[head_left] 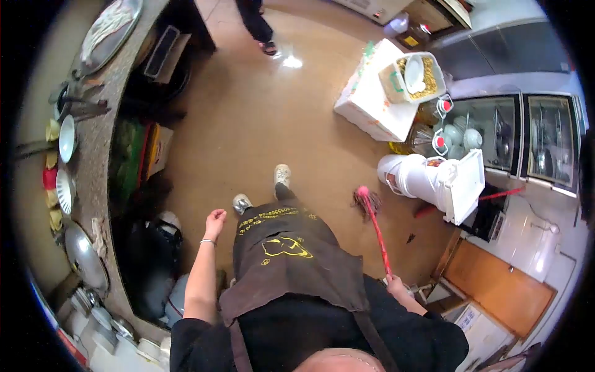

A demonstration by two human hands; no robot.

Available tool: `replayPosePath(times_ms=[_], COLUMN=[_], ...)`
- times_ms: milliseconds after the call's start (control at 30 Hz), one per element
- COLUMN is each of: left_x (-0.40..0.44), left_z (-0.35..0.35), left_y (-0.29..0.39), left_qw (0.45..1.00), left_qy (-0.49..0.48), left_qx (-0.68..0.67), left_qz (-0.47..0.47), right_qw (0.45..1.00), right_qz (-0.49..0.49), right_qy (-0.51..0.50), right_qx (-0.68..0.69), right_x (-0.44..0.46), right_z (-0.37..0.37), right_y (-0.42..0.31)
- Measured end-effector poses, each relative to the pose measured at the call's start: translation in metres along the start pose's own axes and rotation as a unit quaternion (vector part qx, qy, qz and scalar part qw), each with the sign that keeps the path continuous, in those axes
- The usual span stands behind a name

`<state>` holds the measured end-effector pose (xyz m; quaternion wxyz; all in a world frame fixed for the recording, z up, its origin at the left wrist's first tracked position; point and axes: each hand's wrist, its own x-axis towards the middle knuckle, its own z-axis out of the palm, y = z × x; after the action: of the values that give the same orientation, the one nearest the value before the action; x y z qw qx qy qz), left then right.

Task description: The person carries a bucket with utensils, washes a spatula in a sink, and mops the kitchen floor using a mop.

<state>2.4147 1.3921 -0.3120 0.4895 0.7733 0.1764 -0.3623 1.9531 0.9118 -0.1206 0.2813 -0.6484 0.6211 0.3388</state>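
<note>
My right hand (395,284) is closed around the upper end of a mop's red handle (379,239). The mop's pink socket and dark strands (365,199) rest on the brown floor, ahead of me and to the right. My left hand (215,223) hangs out in front of my left side, a bracelet on the wrist. Its fingers are curled together, with nothing visible in them. A dark apron with yellow print (288,248) covers my front, and my shoes (282,175) stand on the floor below.
Along the left runs a counter (118,180) with bowls and a wok lid (85,254). White buckets (427,180), a white box (378,99) and oil jugs stand on the right, beside a glass-doored cabinet (489,130). Another person's leg (255,25) shows at the far end.
</note>
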Motion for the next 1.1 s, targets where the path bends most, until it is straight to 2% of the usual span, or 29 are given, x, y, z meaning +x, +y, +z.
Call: replayPosePath(times_ms=[33, 100, 167, 200, 233, 267, 300, 333, 367, 400, 433, 500, 533, 567, 667, 700, 767, 833, 900, 933, 1000, 1033, 1100], left_x=[-0.011, -0.026, -0.041, -0.051, -0.065, -0.075, -0.086, -0.096, -0.109, -0.122, -0.138, -0.171, -0.184, -0.198, -0.235, -0.244, -0.26, -0.263, -0.258, -0.254, -0.247, -0.244, -0.233], left_z=[-0.003, -0.015, -0.032, -0.039, -0.049, -0.061, -0.073, -0.085, -0.101, -0.116, -0.134, -0.163, -0.178, -0.194, -0.217, -0.216, -0.21, -0.194, -0.175, -0.166, -0.145, -0.137, -0.12], left_y=[-0.001, -0.023, -0.047, -0.059, -0.065, -0.081, -0.098, -0.116, -0.132, -0.153, -0.165, -0.192, -0.211, -0.229, -0.28, -0.293, -0.31, -0.32, -0.332, -0.331, -0.314, -0.303, -0.278], left_qw=[1.0, 0.999, 0.998, 0.998, 0.998, 0.997, 0.997, 0.995, 0.995, 0.992, 0.989, 0.985, 0.973, 0.957, 0.933, 0.932, 0.915, 0.913, 0.911, 0.91, 0.93, 0.931, 0.95], left_qy=[0.002, 0.016, 0.02, 0.01, 0.022, 0.029, 0.041, 0.055, 0.06, 0.084, 0.106, 0.134, 0.159, 0.18, 0.211, 0.207, 0.219, 0.205, 0.187, 0.186, 0.139, 0.135, 0.104], left_qx=[-0.01, -0.018, -0.037, -0.047, -0.055, -0.061, -0.065, -0.071, -0.056, -0.082, -0.081, -0.08, -0.133, -0.184, -0.224, -0.23, -0.232, -0.243, -0.249, -0.253, -0.267, -0.264, -0.243], left_qz=[-0.023, -0.049, -0.04, -0.029, -0.022, -0.023, -0.029, -0.036, -0.047, -0.053, -0.06, -0.071, -0.101, -0.131, -0.188, -0.189, -0.247, -0.255, -0.27, -0.271, -0.212, -0.214, -0.164], right_qw=[0.999, 0.992, 0.983, 0.963, 0.954, 0.944, 0.922, 0.927, 0.858, 0.87, 0.856, 0.838, 0.832, 0.826, 0.826, 0.805, 0.808, 0.808, 0.837, 0.85, 0.88, 0.887, 0.917], right_qz=[0.011, -0.05, -0.15, -0.252, -0.261, -0.296, -0.362, -0.333, -0.485, -0.457, -0.465, -0.475, -0.455, -0.43, -0.41, -0.426, -0.405, -0.398, -0.371, -0.334, -0.277, -0.218, -0.175], right_qy=[-0.027, -0.092, -0.103, -0.071, -0.072, -0.106, -0.087, -0.114, -0.039, -0.066, -0.059, -0.055, -0.044, -0.033, -0.006, 0.001, 0.003, 0.02, 0.002, -0.002, -0.026, -0.011, -0.045], right_qx=[0.019, 0.074, 0.005, -0.063, -0.132, -0.101, -0.105, -0.125, -0.166, -0.173, -0.217, -0.263, -0.313, -0.363, -0.387, -0.413, -0.428, -0.434, -0.402, -0.408, -0.385, -0.408, -0.357], right_x=[-0.031, 0.009, 0.004, 0.022, 0.016, 0.016, 0.016, 0.001, 0.03, 0.004, -0.013, -0.041, -0.053, -0.062, -0.063, -0.057, -0.05, -0.026, -0.02, -0.015, -0.019, -0.044, -0.059], right_z=[-0.006, 0.033, 0.059, 0.083, 0.097, 0.116, 0.139, 0.159, 0.198, 0.217, 0.242, 0.279, 0.293, 0.305, 0.309, 0.298, 0.27, 0.248, 0.224, 0.212, 0.181, 0.164, 0.134], right_y=[-0.067, -0.074, -0.142, -0.161, -0.203, -0.241, -0.277, -0.325, -0.345, -0.383, -0.413, -0.441, -0.446, -0.442, -0.403, -0.385, -0.347, -0.291, -0.227, -0.191, -0.121, -0.1, -0.035])
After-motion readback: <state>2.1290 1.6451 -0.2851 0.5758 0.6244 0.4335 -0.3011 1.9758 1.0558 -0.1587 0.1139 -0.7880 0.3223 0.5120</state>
